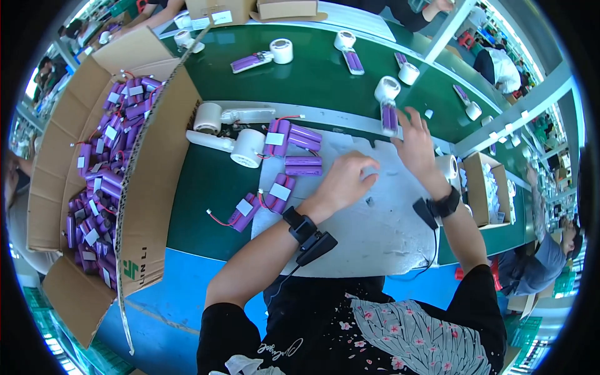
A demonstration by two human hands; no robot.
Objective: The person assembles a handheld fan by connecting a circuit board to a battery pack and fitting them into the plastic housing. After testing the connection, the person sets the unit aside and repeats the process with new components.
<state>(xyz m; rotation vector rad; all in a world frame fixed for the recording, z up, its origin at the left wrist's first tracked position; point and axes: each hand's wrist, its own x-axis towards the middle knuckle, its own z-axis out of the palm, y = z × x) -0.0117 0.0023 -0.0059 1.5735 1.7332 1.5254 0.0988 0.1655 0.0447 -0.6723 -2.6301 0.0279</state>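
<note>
My left hand (pixel 347 179) hovers over the pale worn work mat (pixel 350 240), fingers loosely curled, thumb apart, with nothing seen in it. My right hand (pixel 416 147) is at the mat's far edge, fingers apart, beside a white round-headed housing (pixel 387 89) with a purple battery pack (pixel 389 117) in its handle. Whether the fingertips touch that pack, I cannot tell. Left of my left hand lie several loose purple battery packs (pixel 279 190), some with white labels and red leads. Further left, white round-headed housings (pixel 248 149) lie close together.
A tall open carton (pixel 150 181) full of purple packs stands at the left. More housings with packs (pixel 281 51) sit along the green belt (pixel 312 81). A smaller carton (pixel 481 187) of white parts is at the right, near a pale metal post (pixel 519 119). Other people work around.
</note>
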